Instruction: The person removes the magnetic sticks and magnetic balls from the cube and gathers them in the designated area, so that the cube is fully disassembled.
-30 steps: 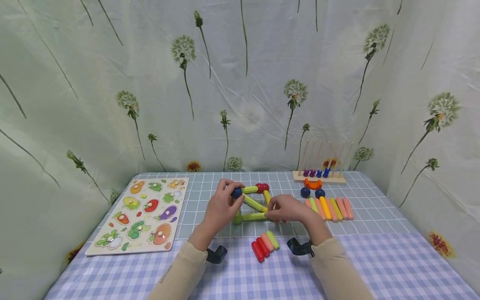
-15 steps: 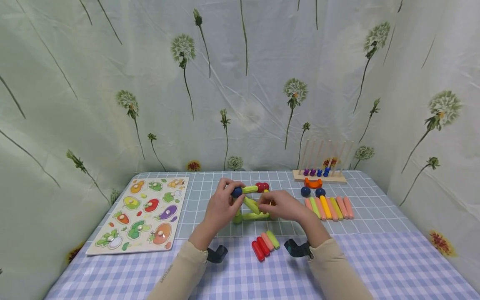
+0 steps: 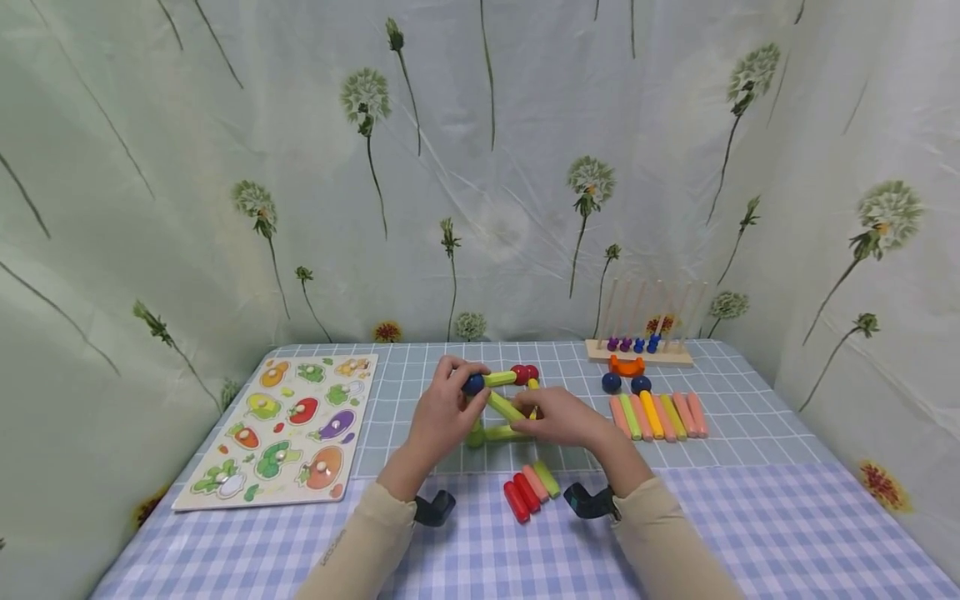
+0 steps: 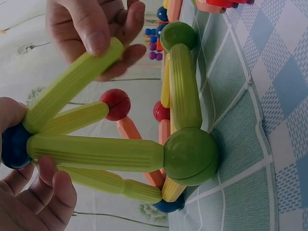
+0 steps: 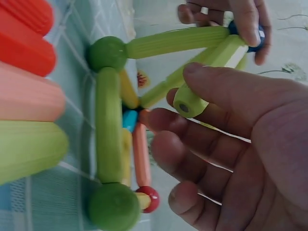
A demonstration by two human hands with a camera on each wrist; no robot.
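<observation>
Pale curtains (image 3: 495,242) printed with dandelions hang behind and beside a table whose far part wears a grey-blue gridded cloth (image 3: 405,367) and whose near part wears a blue-and-white gingham cloth (image 3: 480,567). Near the middle of the gridded part stands a frame of sticks and balls. At its top, the left hand (image 3: 447,408) grips a dark blue ball (image 4: 15,147) between thumb and fingers. Yellow-green sticks spread from that ball; one, the near upright (image 4: 98,153), runs down to a green ball (image 4: 191,156) on the cloth, and a lower stick (image 4: 186,89) joins this to a second green ball (image 4: 178,36). Another stick from the dark blue ball leads to a red ball (image 4: 115,105). The right hand (image 3: 566,417) pinches the free end of a slanting stick (image 4: 72,84), whose other end meets the dark blue ball; a grey disc shows on the free end. The two hands are near each other but apart. Just in front of the frame lie four short sticks (image 3: 517,502), two red, one pink, one yellow-green. To the right are a row of coloured sticks (image 3: 657,417), two loose blue balls (image 3: 611,382), an orange arched piece (image 3: 627,367) and a pegged wooden rack (image 3: 637,357); to the left lies a vegetable puzzle board (image 3: 292,489).
</observation>
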